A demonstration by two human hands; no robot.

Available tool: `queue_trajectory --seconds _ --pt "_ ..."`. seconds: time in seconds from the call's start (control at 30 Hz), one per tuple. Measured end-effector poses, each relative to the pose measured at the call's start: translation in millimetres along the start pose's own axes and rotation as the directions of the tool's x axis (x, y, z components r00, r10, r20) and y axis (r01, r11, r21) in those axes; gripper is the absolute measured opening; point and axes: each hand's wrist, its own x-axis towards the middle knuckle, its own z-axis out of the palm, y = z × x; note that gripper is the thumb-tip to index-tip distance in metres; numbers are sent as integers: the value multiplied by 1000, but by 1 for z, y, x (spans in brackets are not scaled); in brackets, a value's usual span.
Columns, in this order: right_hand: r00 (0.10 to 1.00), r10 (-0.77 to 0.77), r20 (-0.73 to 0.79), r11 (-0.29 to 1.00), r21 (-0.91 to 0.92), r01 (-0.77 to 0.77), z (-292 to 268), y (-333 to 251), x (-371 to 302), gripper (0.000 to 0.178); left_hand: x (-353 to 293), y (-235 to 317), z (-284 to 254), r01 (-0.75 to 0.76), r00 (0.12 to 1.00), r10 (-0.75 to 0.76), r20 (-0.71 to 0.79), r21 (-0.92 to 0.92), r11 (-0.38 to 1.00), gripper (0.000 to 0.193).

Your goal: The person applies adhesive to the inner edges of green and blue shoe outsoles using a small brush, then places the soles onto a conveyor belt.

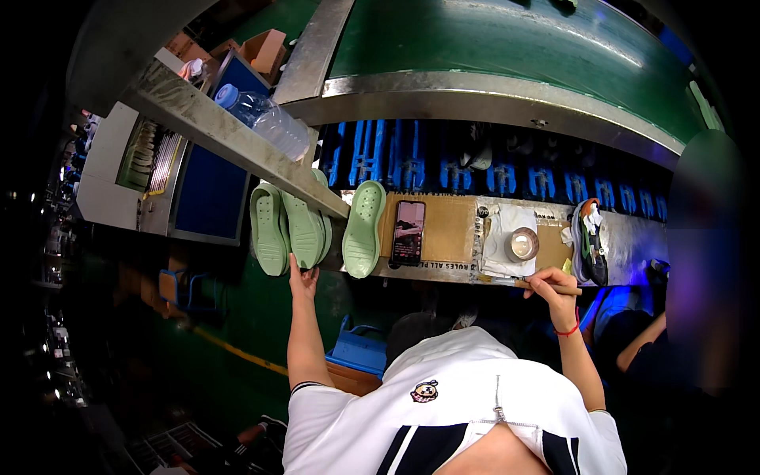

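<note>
My left hand [303,279] is at the lower end of a pale green shoe sole [303,228], thumb laid on its face and fingers curled behind; the underside of the grip is hidden. A second sole [270,229] stands to its left, and another green sole [365,229] lies to the right on the bench edge. My right hand [554,285] is closed around a wooden-handled brush [518,283], its tip pointing left along the bench's near edge. Just beyond that hand, a small round cup [522,245] of pale liquid rests on a white cloth [497,245].
A phone [408,232] lies on flattened cardboard [449,228]. Right of the cup stands a dark shoe [590,245]. A metal beam [229,138] crosses at left, with a plastic bottle [265,121] on it. Behind are blue racks [408,158] and a green conveyor [475,39]. Another person [645,340] is at right.
</note>
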Motion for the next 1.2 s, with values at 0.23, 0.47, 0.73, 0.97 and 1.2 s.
queue_trajectory --seconds 0.23,0.47,0.73,0.97,1.2 --pt "999 45 29 999 -3 -45 8 10 2 9 6 7 28 123 982 -105 -159 106 987 67" --pt "991 117 63 989 85 -122 14 22 1 9 -26 -8 47 30 997 -31 69 12 999 60" --pt "980 153 129 983 85 -165 12 34 2 9 -122 -54 -24 62 994 -49 93 -145 988 54" --pt "988 131 87 984 111 -141 -5 39 -6 8 -212 -96 -46 155 961 -166 221 66 986 46" --pt "997 65 33 990 126 -68 -11 29 -5 12 -214 -152 114 342 776 -394 493 195 919 44"
